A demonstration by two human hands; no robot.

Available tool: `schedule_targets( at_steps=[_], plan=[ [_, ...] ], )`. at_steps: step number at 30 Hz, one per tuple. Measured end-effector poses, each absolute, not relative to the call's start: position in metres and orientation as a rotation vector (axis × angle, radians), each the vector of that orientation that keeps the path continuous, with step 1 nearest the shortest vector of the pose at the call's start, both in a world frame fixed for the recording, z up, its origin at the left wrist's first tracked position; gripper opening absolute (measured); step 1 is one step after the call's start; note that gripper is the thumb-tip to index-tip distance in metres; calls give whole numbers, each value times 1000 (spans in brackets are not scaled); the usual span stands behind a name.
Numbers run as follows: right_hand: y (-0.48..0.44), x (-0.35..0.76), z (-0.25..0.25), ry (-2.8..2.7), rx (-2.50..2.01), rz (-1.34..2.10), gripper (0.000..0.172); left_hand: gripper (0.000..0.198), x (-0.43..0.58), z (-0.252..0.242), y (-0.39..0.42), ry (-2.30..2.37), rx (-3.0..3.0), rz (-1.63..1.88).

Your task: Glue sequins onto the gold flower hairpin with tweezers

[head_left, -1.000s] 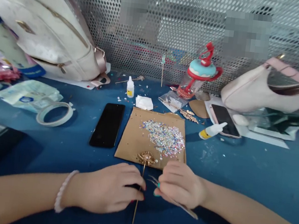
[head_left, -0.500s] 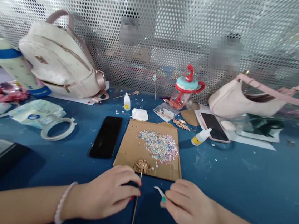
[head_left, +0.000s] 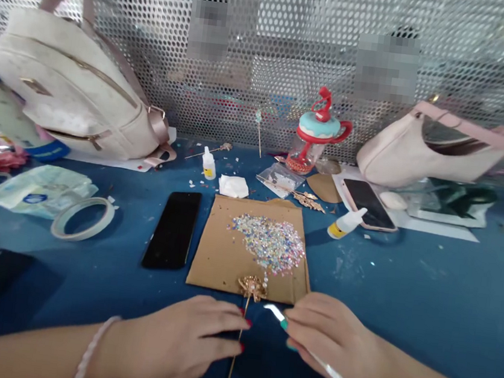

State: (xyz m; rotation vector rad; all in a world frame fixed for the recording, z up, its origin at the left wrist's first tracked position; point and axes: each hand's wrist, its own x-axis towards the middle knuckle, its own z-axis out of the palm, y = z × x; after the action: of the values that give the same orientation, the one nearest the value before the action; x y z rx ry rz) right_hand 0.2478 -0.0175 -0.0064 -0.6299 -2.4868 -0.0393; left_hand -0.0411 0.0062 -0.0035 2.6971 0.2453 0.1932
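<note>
My left hand (head_left: 179,344), a beaded bracelet (head_left: 95,344) at its wrist, has its fingers closed around the thin stick of a gold hairpin (head_left: 251,287). The hairpin's flower-like ornament lies over the near edge of a cardboard piece (head_left: 215,254), and its stick points toward me. Tweezers (head_left: 275,314) with a bent tip are gripped in my right hand (head_left: 337,338), their tip just right of and below the ornament. Whether the tip holds anything is too small to see. Small iridescent rhinestones (head_left: 271,243) are spread on the cardboard, a few close to the ornament.
A black phone (head_left: 172,229) lies left of the cardboard. Glue bottles stand at the back (head_left: 208,164) and lean at right (head_left: 345,224). Farther out are a tape roll (head_left: 81,236), a backpack (head_left: 73,83), a red-handled cup (head_left: 315,135) and a handbag (head_left: 423,160) by the perforated metal panel.
The camera view has shifted. The hairpin sits slightly farther right against the cardboard, still in my left hand. My right hand has turned a little, and the tweezers' tip is nearer the ornament.
</note>
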Motion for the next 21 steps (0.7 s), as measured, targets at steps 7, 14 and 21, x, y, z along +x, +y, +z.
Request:
schedule_targets(
  at_steps=[7,14,21],
  plan=[
    [-13,251,-5,-2495,-629,104,11,43,-42,0,9,231,2693,86],
    [-11,255,-10,-2506,-701,109,12,45,-42,3,10,246,2595,135],
    [-10,253,-10,-2409,-772,69,11,44,-41,3,11,248,2551,164]
  ],
)
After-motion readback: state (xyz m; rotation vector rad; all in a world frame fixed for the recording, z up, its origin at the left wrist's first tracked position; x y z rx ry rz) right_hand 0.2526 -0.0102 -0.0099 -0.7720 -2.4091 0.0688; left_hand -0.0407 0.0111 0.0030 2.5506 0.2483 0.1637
